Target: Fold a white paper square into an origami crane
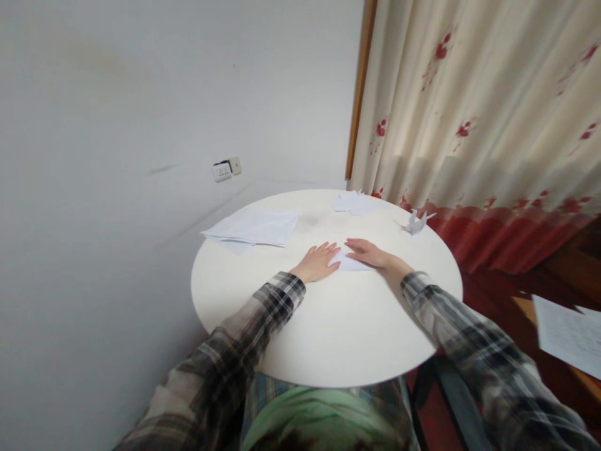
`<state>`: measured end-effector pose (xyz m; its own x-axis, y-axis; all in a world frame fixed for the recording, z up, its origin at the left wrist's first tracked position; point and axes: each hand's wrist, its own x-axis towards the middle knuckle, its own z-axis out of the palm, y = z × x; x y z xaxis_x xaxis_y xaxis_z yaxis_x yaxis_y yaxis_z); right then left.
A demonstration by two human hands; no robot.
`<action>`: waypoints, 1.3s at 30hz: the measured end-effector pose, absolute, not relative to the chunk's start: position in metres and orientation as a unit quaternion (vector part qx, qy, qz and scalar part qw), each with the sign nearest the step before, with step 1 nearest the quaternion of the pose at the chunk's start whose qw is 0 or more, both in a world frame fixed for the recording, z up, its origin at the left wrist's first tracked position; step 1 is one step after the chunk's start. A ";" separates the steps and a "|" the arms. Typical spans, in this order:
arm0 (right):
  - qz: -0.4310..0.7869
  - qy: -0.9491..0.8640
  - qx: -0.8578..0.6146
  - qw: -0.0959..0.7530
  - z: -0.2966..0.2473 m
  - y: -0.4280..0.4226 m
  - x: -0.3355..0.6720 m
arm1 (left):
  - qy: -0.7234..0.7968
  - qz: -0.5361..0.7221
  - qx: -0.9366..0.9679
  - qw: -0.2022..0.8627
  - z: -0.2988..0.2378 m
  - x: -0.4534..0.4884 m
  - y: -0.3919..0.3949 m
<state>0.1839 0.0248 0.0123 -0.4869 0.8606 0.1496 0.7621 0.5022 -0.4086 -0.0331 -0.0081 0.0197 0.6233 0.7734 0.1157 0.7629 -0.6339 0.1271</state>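
Observation:
A small piece of folded white paper [351, 263] lies on the round white table [338, 338], between my two hands. My left hand [318, 262] rests flat with fingers spread, its fingertips on the paper's left side. On the right side, my right hand [369, 252] lies palm down over the paper with its fingers stretched out. Both hands partly cover the paper, so its exact folds cannot be made out.
A stack of white paper sheets [256, 227] lies at the table's left back. Toward the back edge sit more folded white papers [353, 203]. A paper crane [416, 222] stands near the right edge. Wall and curtain [479, 125] border the table behind.

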 end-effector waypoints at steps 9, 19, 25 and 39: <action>0.002 -0.830 -0.546 0.114 0.007 0.027 0.159 | 0.406 0.069 0.911 0.039 0.022 -0.029 -0.006; 0.008 -0.841 -0.524 0.139 0.004 0.026 0.163 | 0.382 0.061 0.919 0.075 0.023 -0.034 -0.008; 0.004 -0.842 -0.516 0.155 0.003 0.024 0.165 | 0.374 0.084 0.920 0.081 0.023 -0.036 -0.009; -0.011 -0.850 -0.499 0.166 0.002 0.028 0.167 | 0.371 0.166 0.903 0.138 0.025 -0.035 -0.013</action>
<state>0.1668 0.0276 0.0017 -0.4464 0.8452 0.2940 0.8527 0.5014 -0.1468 -0.0346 -0.0126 0.0247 0.6694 0.7164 0.1966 0.6248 -0.6861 0.3728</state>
